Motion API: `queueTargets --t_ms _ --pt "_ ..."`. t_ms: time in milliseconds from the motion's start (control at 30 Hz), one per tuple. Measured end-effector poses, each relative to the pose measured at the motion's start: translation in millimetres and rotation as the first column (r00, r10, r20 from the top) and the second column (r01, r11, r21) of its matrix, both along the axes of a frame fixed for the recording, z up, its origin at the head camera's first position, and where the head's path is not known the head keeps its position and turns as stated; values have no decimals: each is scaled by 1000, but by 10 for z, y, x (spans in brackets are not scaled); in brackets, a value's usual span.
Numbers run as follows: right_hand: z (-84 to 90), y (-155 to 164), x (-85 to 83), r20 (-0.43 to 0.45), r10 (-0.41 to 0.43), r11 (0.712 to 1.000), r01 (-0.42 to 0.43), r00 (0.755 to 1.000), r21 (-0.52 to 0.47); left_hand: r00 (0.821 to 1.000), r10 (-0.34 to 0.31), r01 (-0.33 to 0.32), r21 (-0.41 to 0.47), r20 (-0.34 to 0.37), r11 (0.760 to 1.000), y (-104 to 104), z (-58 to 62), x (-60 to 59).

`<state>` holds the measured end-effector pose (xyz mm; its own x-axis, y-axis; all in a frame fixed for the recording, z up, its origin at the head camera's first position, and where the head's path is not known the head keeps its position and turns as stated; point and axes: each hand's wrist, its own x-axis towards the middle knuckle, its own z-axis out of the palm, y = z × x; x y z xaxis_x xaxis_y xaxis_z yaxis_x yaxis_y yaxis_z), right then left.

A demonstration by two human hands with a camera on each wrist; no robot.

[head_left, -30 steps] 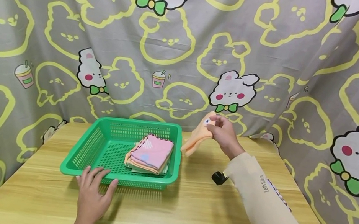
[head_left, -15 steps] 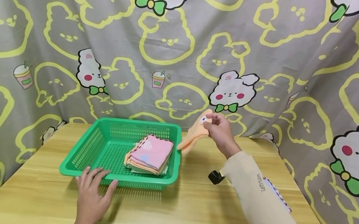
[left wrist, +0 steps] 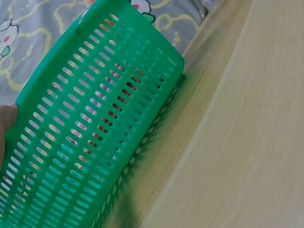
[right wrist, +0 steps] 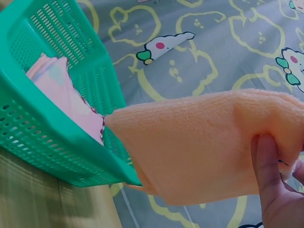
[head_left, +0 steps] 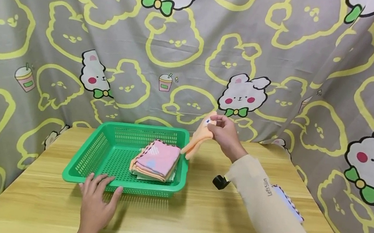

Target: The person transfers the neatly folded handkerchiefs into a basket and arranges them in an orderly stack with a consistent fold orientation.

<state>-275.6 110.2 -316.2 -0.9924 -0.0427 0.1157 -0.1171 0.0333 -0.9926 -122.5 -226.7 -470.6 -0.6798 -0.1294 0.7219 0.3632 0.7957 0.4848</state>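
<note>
My right hand point(head_left: 226, 136) pinches a folded peach towel point(head_left: 198, 137) between thumb and fingers. A small blue-and-white mark shows on the towel near the fingertips. The towel hangs above the right rim of a green plastic basket point(head_left: 104, 183), its lower end overlapping that rim in the head view. Inside the basket, on its right side, lies a stack of folded towels with a pink towel point(head_left: 160, 157) on top. My left hand point(head_left: 97, 204) rests at the basket's front rim with the fingers over it. In the left wrist view only a thumb point(left wrist: 7, 118) shows beside the rim.
The basket stands on a wooden table point(head_left: 170, 227). A pale blue cloth with a dark striped edge point(head_left: 288, 204) lies to the right, partly behind my right sleeve. A small black object point(head_left: 220, 182) shows by the right wrist. Behind the table hangs a printed grey curtain point(head_left: 196, 53).
My right hand has moved left with the peach towel, from beside the basket to over its right rim. The left hand and the basket have stayed put.
</note>
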Motion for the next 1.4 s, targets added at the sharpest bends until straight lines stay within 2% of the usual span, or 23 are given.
queueTargets --t_ms 233,467,933,1400 --pt "-4 -34 1 1 10 1000 -10 1000 -12 1000 -5 5 4 -6 1000 10 0 7" --pt "1 -66 -4 4 54 998 -54 999 -21 1000 -4 4 5 -4 1000 3 4 4" --pt "29 -179 -13 -23 39 998 -40 999 -55 1000 -8 8 -4 -27 1000 3 -4 -14" --pt "12 -277 -32 -5 35 995 -35 999 -93 1000 -10 10 6 -21 1000 6 6 -3"
